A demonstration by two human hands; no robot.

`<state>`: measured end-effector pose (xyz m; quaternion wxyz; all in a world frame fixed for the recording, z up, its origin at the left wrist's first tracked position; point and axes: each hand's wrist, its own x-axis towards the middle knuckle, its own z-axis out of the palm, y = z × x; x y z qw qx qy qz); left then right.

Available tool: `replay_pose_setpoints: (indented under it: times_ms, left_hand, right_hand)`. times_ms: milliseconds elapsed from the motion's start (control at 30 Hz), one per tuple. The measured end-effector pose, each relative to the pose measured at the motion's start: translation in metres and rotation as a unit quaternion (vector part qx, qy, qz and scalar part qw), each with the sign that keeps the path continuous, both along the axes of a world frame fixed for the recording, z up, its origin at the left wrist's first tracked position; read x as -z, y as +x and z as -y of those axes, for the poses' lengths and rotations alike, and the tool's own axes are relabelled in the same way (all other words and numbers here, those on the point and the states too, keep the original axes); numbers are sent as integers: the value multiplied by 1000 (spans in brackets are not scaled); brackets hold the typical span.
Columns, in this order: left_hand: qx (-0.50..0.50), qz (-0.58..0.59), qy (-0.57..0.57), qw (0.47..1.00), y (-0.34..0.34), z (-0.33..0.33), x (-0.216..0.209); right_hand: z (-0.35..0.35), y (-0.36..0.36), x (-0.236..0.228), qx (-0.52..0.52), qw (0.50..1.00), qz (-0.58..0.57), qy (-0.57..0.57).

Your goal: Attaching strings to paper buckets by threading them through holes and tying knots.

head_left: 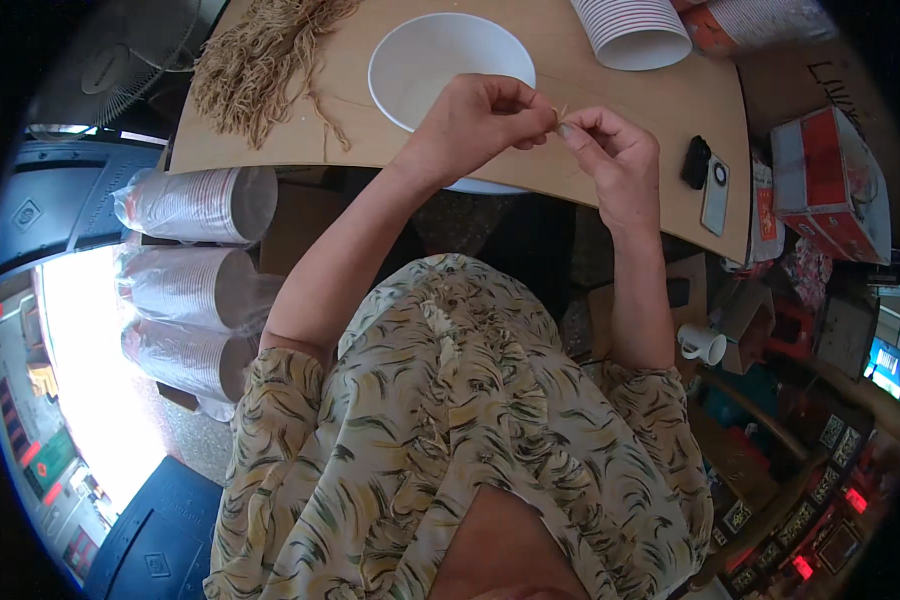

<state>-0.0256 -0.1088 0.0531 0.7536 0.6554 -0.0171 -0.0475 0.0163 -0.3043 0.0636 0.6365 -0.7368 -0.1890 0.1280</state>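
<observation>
My left hand (480,122) and my right hand (618,165) meet above the near edge of the table. Between their pinched fingertips is a thin tan strand (563,112) that looks like twine; only a small bit of it shows. Behind my left hand stands a large white tub (440,62), and my left fingers overlap its rim from this view. A heap of the same tan strands (260,85) lies at the far left of the table, with a few loose ends trailing toward the tub.
White stacked tubs (632,35) lie at the table's far right. A phone (715,195) and a black case (696,162) rest near the right edge. Bagged tub stacks (185,290) are at my left. A white mug (702,345) and a red-and-white carton (830,175) stand at the right.
</observation>
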Motion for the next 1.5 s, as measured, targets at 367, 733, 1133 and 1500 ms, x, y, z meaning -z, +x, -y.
replay_pose_setpoints:
  times_ms: [367, 733, 1133, 1500]
  left_hand:
    - [-78, 124, 183, 972, -5, 9, 0]
    - [19, -4, -24, 1000, 2, -12, -4]
    - [85, -64, -151, 983, 8, -15, 1]
    - [65, -74, -134, 986, 9, -15, 1]
  right_hand:
    - [5, 4, 4, 15, 997, -78, -11]
    - [6, -1, -1, -45, 998, 32, 3]
    - [7, 10, 17, -74, 991, -37, 106]
    - [7, 12, 14, -69, 994, -2, 86]
